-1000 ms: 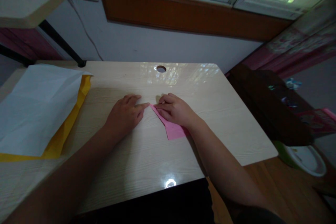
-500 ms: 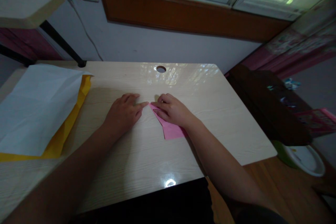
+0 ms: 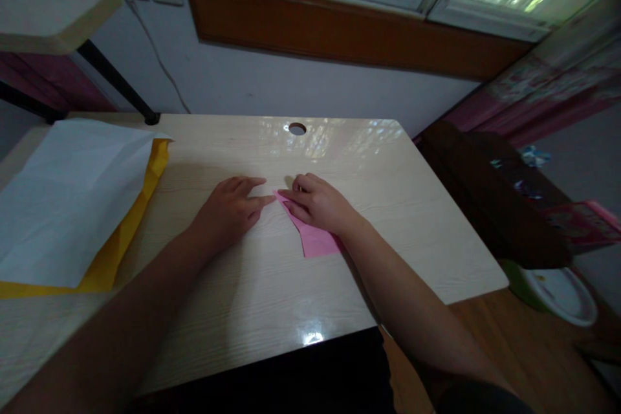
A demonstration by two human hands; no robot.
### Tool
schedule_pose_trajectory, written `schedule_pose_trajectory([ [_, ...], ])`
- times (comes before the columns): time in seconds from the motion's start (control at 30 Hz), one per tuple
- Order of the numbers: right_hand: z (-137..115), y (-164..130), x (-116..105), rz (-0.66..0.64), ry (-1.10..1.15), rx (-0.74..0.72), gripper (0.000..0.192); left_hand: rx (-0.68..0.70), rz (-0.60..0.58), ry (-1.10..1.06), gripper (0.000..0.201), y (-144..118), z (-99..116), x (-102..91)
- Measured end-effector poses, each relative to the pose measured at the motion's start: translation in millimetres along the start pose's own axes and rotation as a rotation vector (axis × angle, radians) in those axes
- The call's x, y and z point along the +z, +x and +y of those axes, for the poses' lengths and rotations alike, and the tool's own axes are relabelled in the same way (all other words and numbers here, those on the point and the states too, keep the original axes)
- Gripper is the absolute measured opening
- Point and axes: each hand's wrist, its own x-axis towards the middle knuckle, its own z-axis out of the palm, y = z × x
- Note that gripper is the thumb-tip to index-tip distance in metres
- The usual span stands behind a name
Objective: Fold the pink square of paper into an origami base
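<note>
Your right hand (image 3: pixel 317 206) lies flat, pinning the pink paper (image 3: pixel 314 240) mid-bench (image 3: pixel 272 284); left hand (image 3: pixel 233 207) flat beside its tip, gripping nothing. Glossy surface: uneven pressure may let the fold skew.

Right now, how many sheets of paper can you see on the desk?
3. A folded pink paper lies mid-desk under the right hand; a white sheet lies at the left on a yellow sheet. More may be hidden beneath.
</note>
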Motion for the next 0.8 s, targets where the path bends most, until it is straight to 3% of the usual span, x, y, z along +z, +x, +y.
schedule_pose_trajectory([
  [0.8,-0.5,1.7,0.0,-0.021,-0.042,-0.011,0.035,-0.072,-0.016,0.012,0.038,2.3,8.0,-3.0],
])
